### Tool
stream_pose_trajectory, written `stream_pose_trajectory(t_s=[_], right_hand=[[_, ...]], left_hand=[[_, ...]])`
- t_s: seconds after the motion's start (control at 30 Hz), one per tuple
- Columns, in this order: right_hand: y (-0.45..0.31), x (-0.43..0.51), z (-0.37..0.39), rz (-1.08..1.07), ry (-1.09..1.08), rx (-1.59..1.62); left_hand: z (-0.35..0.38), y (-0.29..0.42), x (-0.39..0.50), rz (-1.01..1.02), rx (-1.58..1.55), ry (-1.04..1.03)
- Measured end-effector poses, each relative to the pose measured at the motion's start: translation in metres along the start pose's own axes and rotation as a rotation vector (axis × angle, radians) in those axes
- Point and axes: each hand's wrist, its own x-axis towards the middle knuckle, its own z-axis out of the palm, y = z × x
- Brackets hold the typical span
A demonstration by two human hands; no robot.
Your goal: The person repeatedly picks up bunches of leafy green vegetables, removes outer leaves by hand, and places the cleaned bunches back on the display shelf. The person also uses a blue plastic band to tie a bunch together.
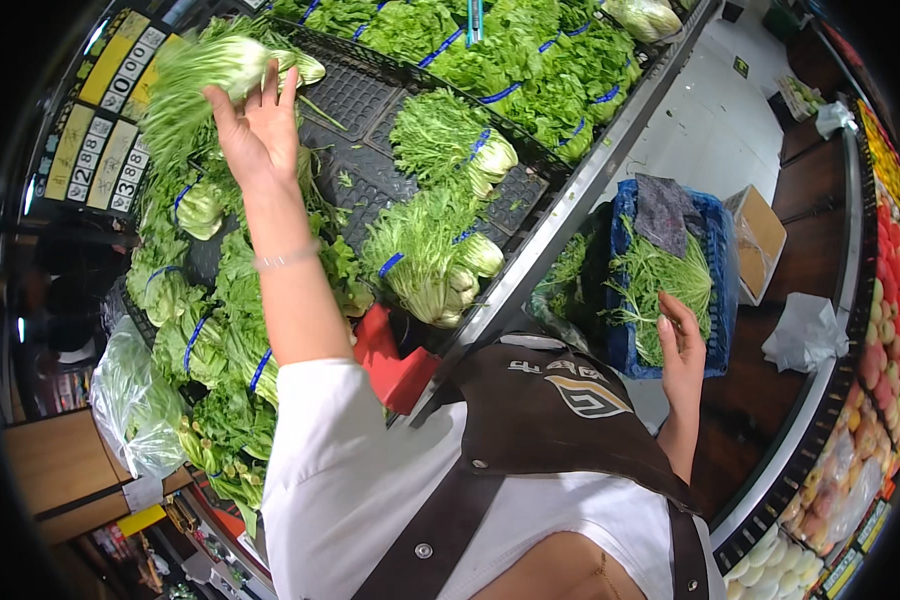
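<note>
My left hand (259,139) reaches over the produce shelf, palm showing and fingers spread. At its fingertips is a motion-blurred bunch of frisée-like leafy greens (210,75), pale stem end towards the fingers; the hand is not closed around it. Banded bunches of frisée (450,142) and a second group (427,255) lie on the black shelf mat (345,169). My right hand (682,345) hangs with bent fingers over the near side of a blue plastic crate (720,322). Loose frisée (667,277) lies in this crate, partly under a dark grey cloth (661,214). No object shows in the right hand.
Blue-banded lettuce (525,67) fills the far section, where a teal box cutter (474,22) lies. A metal shelf edge (570,195) runs between shelf and aisle. Near my body are a red holder (394,367) and a bagged bundle (135,397). A cardboard box (761,240) stands beyond the crate.
</note>
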Motion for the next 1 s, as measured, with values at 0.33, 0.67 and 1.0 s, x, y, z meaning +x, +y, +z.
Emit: stream_pose_trajectory(t_s=[0.33,0.67,1.0], right_hand=[[-0.011,-0.004,0.013,0.040,-0.072,-0.105],[-0.021,0.001,0.027,-0.058,-0.098,-0.089],[-0.063,-0.005,0.072,0.173,-0.415,1.059]], left_hand=[[-0.093,-0.050,-0.180,-0.461,2.204,-1.277],[-0.086,0.023,-0.094,-0.686,1.150,-0.218],[0.045,-0.047,-0.197,-0.189,1.084,-1.015]])
